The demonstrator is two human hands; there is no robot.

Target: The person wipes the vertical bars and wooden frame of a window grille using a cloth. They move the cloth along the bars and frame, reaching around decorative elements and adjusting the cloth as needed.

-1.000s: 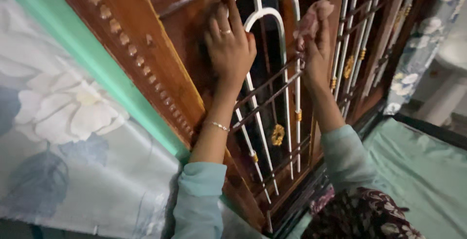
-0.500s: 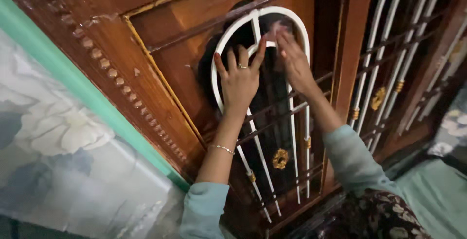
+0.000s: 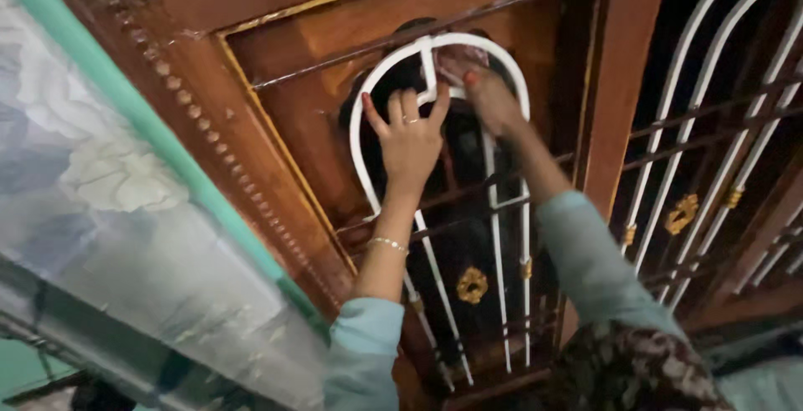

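Both hands up on the grille (image 3: pixel 502 235).
Left hand (image 3: pixel 408 131), fingers spread, grips the white arch (image 3: pixel 376 72); right hand (image 3: pixel 492 102) pinches a cloth (image 3: pixel 458 58) against it.

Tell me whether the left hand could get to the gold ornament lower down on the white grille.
Probably yes. The left hand rests on the white grille near its arch, and the gold ornament sits lower on the same grille, uncovered; nothing lies between them but open bars.

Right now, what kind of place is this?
Probably a room in a home, by a window: a carved wooden frame, white arched bars with gold ornaments, and a flowered curtain beside it.
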